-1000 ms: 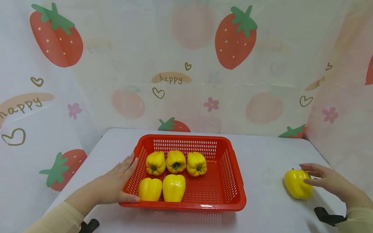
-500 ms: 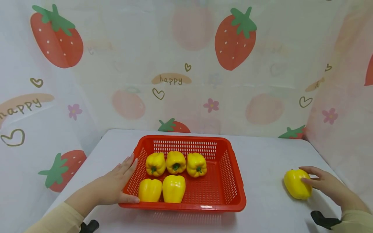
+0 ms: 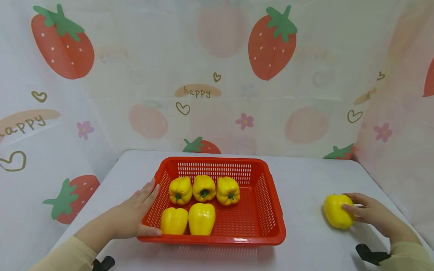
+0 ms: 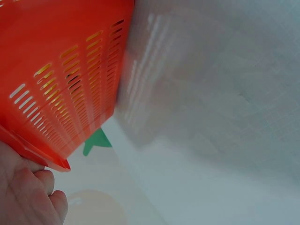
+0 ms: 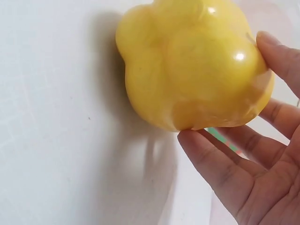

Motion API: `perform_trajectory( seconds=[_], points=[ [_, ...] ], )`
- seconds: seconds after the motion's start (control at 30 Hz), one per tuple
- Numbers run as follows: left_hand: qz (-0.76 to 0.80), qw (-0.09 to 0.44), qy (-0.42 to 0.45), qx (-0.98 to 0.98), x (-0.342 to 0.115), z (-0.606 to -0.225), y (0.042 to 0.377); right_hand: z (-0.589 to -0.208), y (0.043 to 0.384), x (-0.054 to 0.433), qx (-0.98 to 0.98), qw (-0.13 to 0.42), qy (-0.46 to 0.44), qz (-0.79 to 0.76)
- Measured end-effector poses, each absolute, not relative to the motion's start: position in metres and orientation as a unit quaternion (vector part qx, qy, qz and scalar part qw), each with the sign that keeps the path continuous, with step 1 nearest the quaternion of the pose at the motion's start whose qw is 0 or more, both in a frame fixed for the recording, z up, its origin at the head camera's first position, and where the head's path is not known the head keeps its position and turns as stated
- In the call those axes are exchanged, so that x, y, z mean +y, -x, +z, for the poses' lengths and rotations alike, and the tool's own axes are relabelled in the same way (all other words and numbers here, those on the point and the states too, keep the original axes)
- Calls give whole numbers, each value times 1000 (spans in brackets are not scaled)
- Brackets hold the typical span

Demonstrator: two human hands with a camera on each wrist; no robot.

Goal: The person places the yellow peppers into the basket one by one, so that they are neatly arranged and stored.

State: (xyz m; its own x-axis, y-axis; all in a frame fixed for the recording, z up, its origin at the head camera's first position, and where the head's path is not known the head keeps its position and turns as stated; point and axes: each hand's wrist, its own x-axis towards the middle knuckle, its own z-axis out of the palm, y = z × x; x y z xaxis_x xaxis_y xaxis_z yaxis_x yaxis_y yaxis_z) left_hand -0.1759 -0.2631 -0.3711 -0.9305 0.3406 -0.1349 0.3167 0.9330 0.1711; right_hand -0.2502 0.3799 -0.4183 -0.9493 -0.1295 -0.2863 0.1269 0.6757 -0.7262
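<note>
My right hand [image 3: 369, 214] pinches a yellow bell pepper [image 3: 336, 212] from its right side, at the right of the table. In the right wrist view, thumb and fingertips touch the glossy pepper [image 5: 197, 61] low down and at its side, with its shadow beside it on the white surface. At the left, my left hand [image 3: 130, 214] rests on the red plastic basket [image 3: 251, 239]. Its fingers lie straight along the left rim and its thumb lies at the front corner. The left wrist view shows the basket's slotted side wall [image 4: 70, 70] with the hand [image 4: 28, 197] at the rim.
Several yellow bell peppers lie in the basket's left and middle: a back row with a middle pepper [image 3: 204, 188], and two in front, including the right one [image 3: 202, 219]. The white table [image 3: 305, 180] meets a strawberry-printed backdrop [image 3: 237, 105] behind and at both sides.
My right hand has closed in on the lone bell pepper, gripped it, and shifted it slightly left. The left hand and basket have stayed in place.
</note>
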Motion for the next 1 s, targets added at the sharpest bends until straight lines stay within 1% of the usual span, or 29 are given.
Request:
perform_trajectory(
  seconds=[0.17,0.5,0.8,1.0],
  points=[
    [74,79,-171,979,-263,-371,176,-420,249,378,900,172,3,-401],
    [73,81,-170,979,-264,-372,176,-426,241,378,884,208,42,-416],
    [75,83,-172,979,-264,-372,176,-429,239,373,876,213,64,-429],
    [77,84,-171,979,-263,-370,175,-431,240,370,887,200,52,-412]
  ],
)
